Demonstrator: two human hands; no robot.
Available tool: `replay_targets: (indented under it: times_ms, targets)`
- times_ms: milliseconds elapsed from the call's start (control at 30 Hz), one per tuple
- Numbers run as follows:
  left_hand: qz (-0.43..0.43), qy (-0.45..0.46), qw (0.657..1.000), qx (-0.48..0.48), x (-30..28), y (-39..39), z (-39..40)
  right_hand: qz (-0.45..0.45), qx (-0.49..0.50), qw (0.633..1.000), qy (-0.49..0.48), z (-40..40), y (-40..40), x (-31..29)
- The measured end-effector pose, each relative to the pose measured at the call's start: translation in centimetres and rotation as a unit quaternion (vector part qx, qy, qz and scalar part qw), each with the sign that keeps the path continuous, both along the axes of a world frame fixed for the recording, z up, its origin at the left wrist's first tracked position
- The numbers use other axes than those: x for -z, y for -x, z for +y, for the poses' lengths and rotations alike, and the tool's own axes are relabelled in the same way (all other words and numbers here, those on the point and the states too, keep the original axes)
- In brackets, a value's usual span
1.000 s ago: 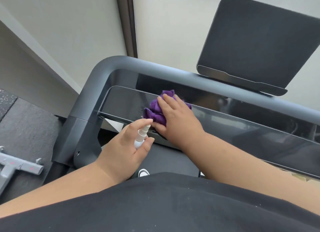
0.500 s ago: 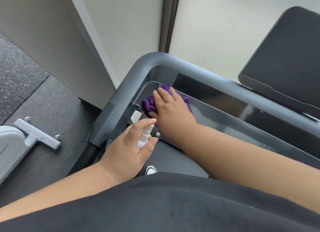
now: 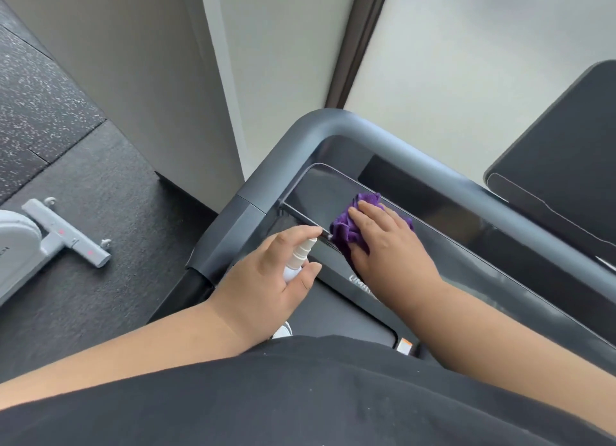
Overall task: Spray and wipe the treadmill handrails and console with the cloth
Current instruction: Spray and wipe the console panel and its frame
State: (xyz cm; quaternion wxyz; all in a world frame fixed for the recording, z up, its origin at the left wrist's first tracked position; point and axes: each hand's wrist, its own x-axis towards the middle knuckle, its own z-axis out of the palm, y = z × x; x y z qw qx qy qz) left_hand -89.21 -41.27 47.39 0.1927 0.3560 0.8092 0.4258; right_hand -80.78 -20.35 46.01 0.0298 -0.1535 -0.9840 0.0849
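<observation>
The right hand (image 3: 386, 242) lies flat, fingers straight, pressing a bunched purple cloth (image 3: 350, 229) onto the glossy dark console (image 3: 320, 192) of the treadmill, near the console's left end. The cloth shows past the fingertips on the far and left sides and is hidden under the palm otherwise. Just to the left and a little nearer, the left hand (image 3: 266, 279) is curled round a small white spray bottle (image 3: 298, 257), the forefinger arched over the nozzle and the thumb against the bottle's side; the nozzle points toward the console's near edge, close beside the cloth but not touching it. Beyond both hands the grey handrail (image 3: 333, 122) bends round the console's far left corner and runs off to the right, passing under a dark tilted screen (image 3: 566, 159) at the far right. Below the hands is the black running belt (image 3: 340, 315), and nearest of all a black shirt (image 3: 300, 395) fills the bottom of the view. Off to the left, on the dark floor mat (image 3: 100, 195), stands the pale grey foot of another machine (image 3: 63, 232), with speckled flooring farther back.
</observation>
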Motion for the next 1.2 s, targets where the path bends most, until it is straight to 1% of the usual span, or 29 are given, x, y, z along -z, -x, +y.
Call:
replay_targets:
  times_ms: [100,233,333,400,467,600,700,767,833,933,1000,1033,1133,1200]
  targets:
    - [-0.005,0.001,1.000,-0.020,0.2,0.6,-1.1,-0.018,-0.007,1.000,-0.004,-0.4,1.6,-0.5]
    - [0.003,0.001,1.000,-0.031,0.4,1.0,-1.8,-0.025,-0.048,0.998,-0.011,-1.9,7.2,-0.5]
    - [0.011,-0.004,1.000,-0.021,0.4,1.2,-1.6,-0.021,-0.037,0.999,-0.016,-3.4,9.4,-0.6]
    - [0.014,-0.012,1.000,-0.012,0.5,1.3,-1.3,-0.012,-0.036,0.999,-0.015,-3.4,8.6,-0.7]
    - [0.011,-0.022,1.000,-0.008,0.6,1.4,-1.0,-0.027,-0.032,0.999,0.007,-2.6,6.9,-0.7]
    - [0.006,-0.021,1.000,0.004,0.7,1.2,-0.4,-0.047,0.009,0.998,0.027,-0.9,2.4,-0.4]
    - [0.000,-0.022,1.000,-0.001,0.6,1.4,-0.5,-0.045,0.020,0.999,0.009,-0.5,0.7,-0.2]
    - [-0.007,-0.024,1.000,-0.010,0.6,1.6,-0.7,-0.029,0.020,0.999,-0.020,-0.9,1.8,-0.3]
    - [-0.002,-0.018,1.000,-0.012,0.6,1.7,-0.8,-0.021,-0.006,0.999,-0.042,-1.6,4.4,-0.2]
    - [0.006,-0.013,1.000,-0.003,0.5,1.6,-0.7,-0.092,-0.080,0.990,-0.064,-2.8,8.3,0.1]
    - [0.008,-0.012,1.000,0.018,0.4,1.4,-0.5,-0.115,-0.089,0.987,-0.073,-2.9,9.3,0.4]
    - [0.009,-0.010,1.000,0.028,0.3,1.4,-0.3,-0.118,-0.083,0.988,-0.060,-2.7,9.1,0.4]
    - [0.008,-0.006,0.999,0.040,0.3,1.2,0.3,-0.122,-0.054,0.991,0.026,-2.1,6.4,-0.2]
    - [0.015,-0.004,0.999,0.040,0.3,1.2,0.6,-0.099,-0.050,0.993,0.040,-1.8,3.8,-0.2]
